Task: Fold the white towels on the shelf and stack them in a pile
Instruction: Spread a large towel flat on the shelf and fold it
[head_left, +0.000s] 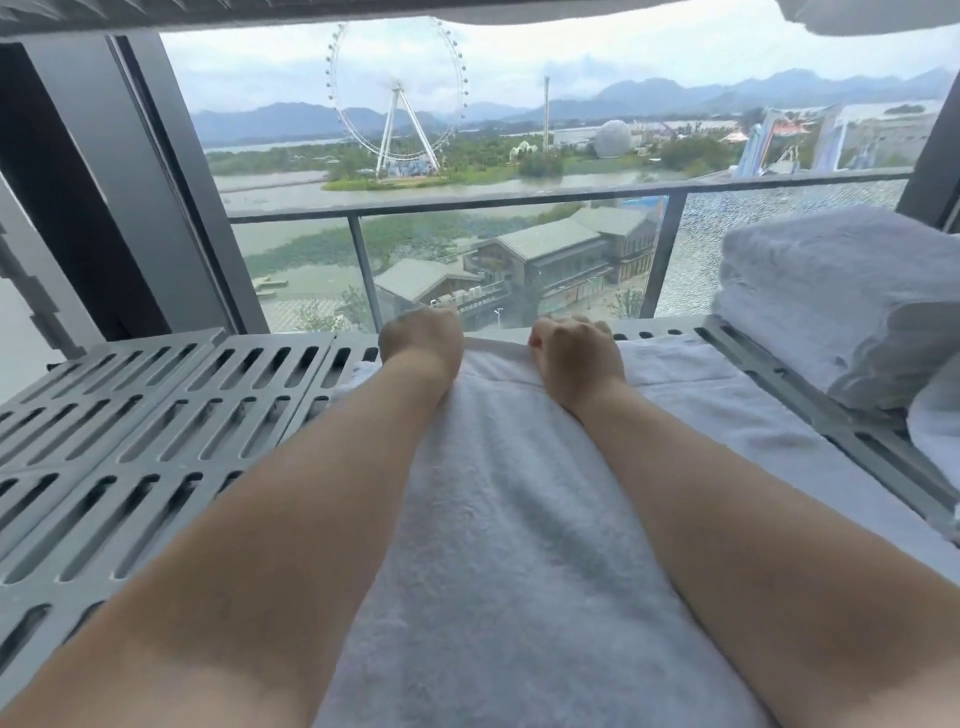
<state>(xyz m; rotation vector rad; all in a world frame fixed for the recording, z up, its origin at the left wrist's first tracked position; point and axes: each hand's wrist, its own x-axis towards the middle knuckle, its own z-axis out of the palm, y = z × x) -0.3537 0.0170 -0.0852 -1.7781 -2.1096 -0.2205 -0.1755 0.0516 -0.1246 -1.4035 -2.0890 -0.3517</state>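
A white towel (519, 493) lies spread lengthwise on the grey slatted shelf (130, 415), reaching from the near edge to the far edge. My left hand (422, 336) grips the towel's far edge at the left, fingers curled over it. My right hand (574, 356) grips the same far edge a little to the right, knuckles up. Both forearms stretch out over the towel. A pile of folded white towels (841, 301) stands on the shelf at the right.
Behind the shelf is a large window with a balcony railing (519, 200) outside. A dark window frame (130, 182) rises at the left. Another shelf's underside and a white towel (883, 15) run along the top. Bare slatted shelf lies at the left.
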